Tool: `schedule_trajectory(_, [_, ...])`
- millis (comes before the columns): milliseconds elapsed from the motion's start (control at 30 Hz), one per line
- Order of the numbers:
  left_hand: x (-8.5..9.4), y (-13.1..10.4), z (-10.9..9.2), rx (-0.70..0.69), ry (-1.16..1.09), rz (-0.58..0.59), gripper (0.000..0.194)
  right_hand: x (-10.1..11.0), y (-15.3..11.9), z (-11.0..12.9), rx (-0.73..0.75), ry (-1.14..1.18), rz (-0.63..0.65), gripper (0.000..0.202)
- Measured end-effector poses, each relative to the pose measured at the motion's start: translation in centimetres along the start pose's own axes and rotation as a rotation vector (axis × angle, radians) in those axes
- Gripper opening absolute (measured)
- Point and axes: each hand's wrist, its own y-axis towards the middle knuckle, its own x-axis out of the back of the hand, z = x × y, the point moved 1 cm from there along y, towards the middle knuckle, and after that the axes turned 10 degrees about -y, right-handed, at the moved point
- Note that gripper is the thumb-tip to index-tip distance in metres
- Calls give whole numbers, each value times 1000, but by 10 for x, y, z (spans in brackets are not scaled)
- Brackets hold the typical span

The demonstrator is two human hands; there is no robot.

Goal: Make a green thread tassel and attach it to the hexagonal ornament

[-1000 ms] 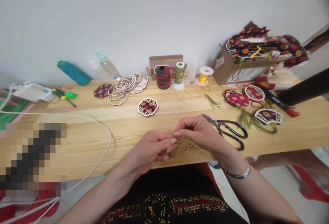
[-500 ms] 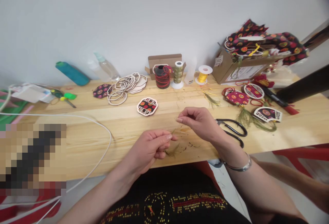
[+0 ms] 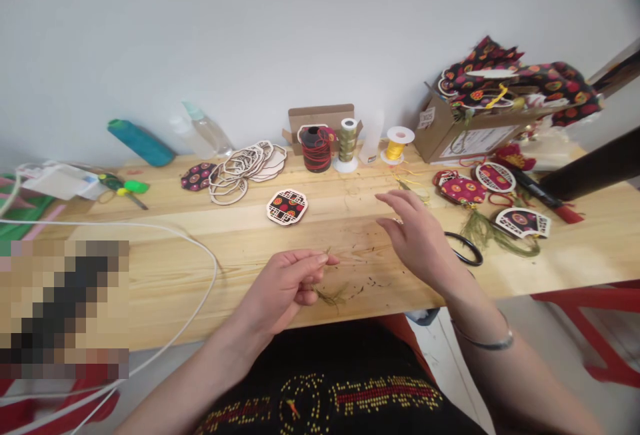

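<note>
Hanging from the left grip (image 3: 285, 285) over the near edge of the worktop (image 3: 240, 238), the green threads (image 3: 330, 296) look light, soft and likely to tangle, so a pinch near their upper end should serve better than grabbing the loose strands. The left thumb and forefinger close narrowly on them, with part of the bunch hidden by the fingers. The right grip (image 3: 423, 238) stands wide, thumb and fingers parted, holding nothing discernible, near the partly covered scissors (image 3: 479, 253).
</note>
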Motion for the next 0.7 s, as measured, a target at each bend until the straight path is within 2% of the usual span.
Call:
schedule_trajectory(167, [3,3,-1,-29,-24,-31,26,19,-39,-21,-74,-454,135,27])
schedule_trajectory(233, [4,4,-1,-33,-36,-34,26,24,-53,-30,-81,-558,182,27])
schedule_trajectory(367, [3,5,-2,-30,-57,-43,24,27,-66,-42,-63,-617,201,27])
schedule_trajectory(700, [1,4,-1,-33,-46,-98,27,24,-66,-46,-53,-699,189,26])
